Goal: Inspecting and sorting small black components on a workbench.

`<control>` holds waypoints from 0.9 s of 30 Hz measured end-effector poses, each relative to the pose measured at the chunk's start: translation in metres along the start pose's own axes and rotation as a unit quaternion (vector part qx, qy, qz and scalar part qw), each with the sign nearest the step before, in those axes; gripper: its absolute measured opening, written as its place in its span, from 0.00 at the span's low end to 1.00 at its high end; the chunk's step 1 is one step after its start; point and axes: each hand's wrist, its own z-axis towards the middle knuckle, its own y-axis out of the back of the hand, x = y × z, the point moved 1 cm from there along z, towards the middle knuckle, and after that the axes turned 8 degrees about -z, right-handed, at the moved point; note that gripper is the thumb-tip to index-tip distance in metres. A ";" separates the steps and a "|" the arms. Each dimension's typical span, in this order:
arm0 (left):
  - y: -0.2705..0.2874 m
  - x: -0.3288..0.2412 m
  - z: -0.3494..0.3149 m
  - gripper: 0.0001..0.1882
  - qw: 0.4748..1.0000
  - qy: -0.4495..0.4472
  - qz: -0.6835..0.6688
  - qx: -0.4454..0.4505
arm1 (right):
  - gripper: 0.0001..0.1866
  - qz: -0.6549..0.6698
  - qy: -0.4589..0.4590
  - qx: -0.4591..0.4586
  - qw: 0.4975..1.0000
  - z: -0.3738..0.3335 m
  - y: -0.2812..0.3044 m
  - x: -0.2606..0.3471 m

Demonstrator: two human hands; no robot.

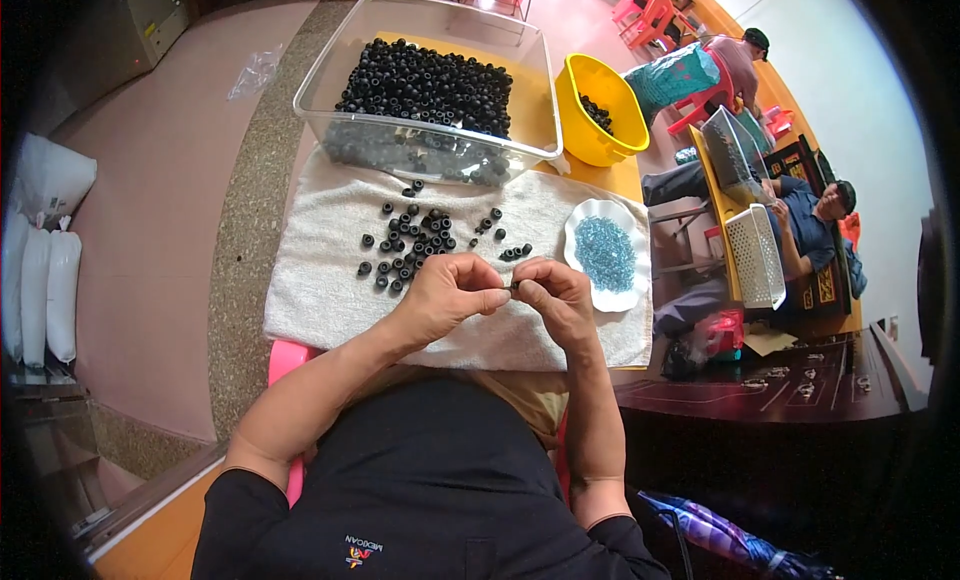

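Note:
My right hand (556, 298) pinches a small black round piece (515, 289) between thumb and fingertips, above the towel. My left hand (452, 294) meets it from the left, its thumb and forefinger pressed together beside that piece. Whatever the left fingertips hold is too small to make out. Just beyond my hands, a loose cluster of black round pieces with holes (410, 242) lies on the white towel (330, 270). A few more pieces (516, 252) sit close to my right fingers. To the right, a white scalloped dish (572, 245) holds many tiny clear-blue bits (606, 255).
A clear plastic tub (553, 100) full of black pieces stands at the table's far side. Beside it is a yellow basin (640, 130) with some more. At right, another person (805, 225) sits at a table with a white basket (755, 258). White sacks (62, 295) stand far left.

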 end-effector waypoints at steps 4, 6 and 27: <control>-0.001 -0.002 -0.001 0.08 1.000 0.005 0.003 0.000 | 0.04 0.001 -0.001 -0.003 1.000 0.000 -0.002 0.004; -0.002 -0.002 -0.001 0.08 1.000 0.008 -0.002 -0.001 | 0.04 -0.030 0.027 -0.001 0.999 0.001 0.000 0.001; -0.002 0.000 -0.001 0.09 1.000 0.021 -0.011 0.006 | 0.04 -0.081 0.060 -0.017 0.995 0.001 -0.008 -0.006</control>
